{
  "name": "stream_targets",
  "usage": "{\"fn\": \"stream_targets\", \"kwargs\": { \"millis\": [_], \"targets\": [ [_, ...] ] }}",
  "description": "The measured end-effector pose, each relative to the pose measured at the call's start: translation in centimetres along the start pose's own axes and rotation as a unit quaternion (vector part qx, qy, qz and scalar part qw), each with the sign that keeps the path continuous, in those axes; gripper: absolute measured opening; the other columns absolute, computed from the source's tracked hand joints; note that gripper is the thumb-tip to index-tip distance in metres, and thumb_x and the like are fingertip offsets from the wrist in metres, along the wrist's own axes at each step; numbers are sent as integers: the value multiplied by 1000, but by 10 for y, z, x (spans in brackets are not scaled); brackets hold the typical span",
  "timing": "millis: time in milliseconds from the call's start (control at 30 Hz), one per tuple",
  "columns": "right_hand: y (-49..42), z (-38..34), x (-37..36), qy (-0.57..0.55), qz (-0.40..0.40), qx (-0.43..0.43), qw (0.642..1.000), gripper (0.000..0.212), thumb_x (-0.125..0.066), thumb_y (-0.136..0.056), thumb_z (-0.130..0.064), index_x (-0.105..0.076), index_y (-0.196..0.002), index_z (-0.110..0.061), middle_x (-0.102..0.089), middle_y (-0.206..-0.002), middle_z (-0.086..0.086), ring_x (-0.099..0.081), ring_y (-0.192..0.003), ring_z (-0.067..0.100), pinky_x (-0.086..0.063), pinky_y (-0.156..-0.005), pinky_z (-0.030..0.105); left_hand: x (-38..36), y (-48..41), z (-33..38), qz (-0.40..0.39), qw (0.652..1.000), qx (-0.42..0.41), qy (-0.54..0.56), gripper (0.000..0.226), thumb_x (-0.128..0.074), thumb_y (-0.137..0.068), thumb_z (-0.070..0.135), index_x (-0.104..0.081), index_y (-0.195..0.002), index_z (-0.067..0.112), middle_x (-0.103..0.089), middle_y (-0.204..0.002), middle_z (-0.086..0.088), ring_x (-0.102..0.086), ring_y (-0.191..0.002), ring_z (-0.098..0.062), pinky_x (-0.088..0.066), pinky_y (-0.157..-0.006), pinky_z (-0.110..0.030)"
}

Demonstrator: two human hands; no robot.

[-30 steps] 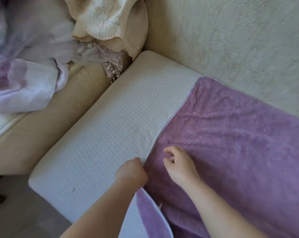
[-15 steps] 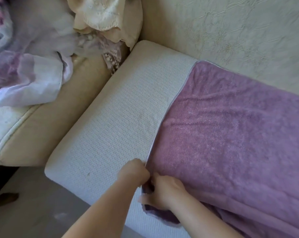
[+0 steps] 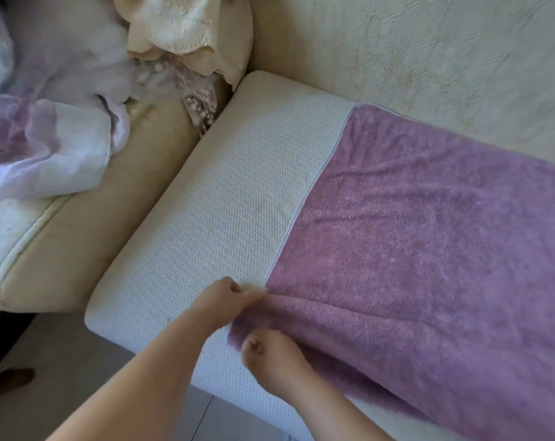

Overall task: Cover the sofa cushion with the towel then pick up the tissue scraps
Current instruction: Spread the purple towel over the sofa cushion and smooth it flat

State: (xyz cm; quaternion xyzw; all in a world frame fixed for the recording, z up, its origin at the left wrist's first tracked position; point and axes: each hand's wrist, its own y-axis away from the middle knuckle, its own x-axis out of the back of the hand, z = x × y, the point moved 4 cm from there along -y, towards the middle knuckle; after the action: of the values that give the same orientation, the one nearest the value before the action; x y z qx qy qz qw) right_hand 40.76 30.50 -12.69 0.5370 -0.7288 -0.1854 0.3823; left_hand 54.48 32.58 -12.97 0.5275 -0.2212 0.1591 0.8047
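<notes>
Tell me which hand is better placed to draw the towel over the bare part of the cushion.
Left, probably. The left hand pinches the towel at its edge, right beside the bare cushion; the right hand holds a fold nearer the front.

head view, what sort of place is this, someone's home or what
Most likely a home living room: a cream sofa with a white seat cushion partly covered by a purple towel, and a heap of loose laundry on the next seat.
</notes>
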Motion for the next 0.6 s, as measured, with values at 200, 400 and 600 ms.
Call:
{"fn": "stream_targets", "kwargs": {
  "millis": [200, 400, 600],
  "targets": [
    [38, 57, 32, 137, 121, 38, 982, 24, -56, -72, -43, -49, -87, -25, -60, -89, -7, -59, -89, 17, -41, -72, 28, -43, 18, -23, 3, 999, 23, -28, 24, -64, -81, 25, -60, -95, 6, -67, -95, -14, -63, -88, -29, -46, -72, -30],
    [71, 96, 42, 374, 99, 76, 919, 52, -67, -66, -32, -51, -115, -22, -52, -109, 1, -54, -101, 25, -46, -85, 39, -16, 42, -34, 160, 978, 49, -125, 19, -60, -87, 27, -50, -94, 13, -54, -77, 0, -54, -70, -20, -40, -56, -28],
    [89, 107, 52, 405, 192, 65, 892, 41, -83, -44, -21, -66, -81, -19, -60, -76, 2, -61, -68, 24, -51, -56, 37, -68, 101, 26, 246, 869, -366, -226, 9, -65, -82, 20, -58, -80, 14, -62, -74, 0, -61, -64, -24, -46, -47, -31]
  ]
}}
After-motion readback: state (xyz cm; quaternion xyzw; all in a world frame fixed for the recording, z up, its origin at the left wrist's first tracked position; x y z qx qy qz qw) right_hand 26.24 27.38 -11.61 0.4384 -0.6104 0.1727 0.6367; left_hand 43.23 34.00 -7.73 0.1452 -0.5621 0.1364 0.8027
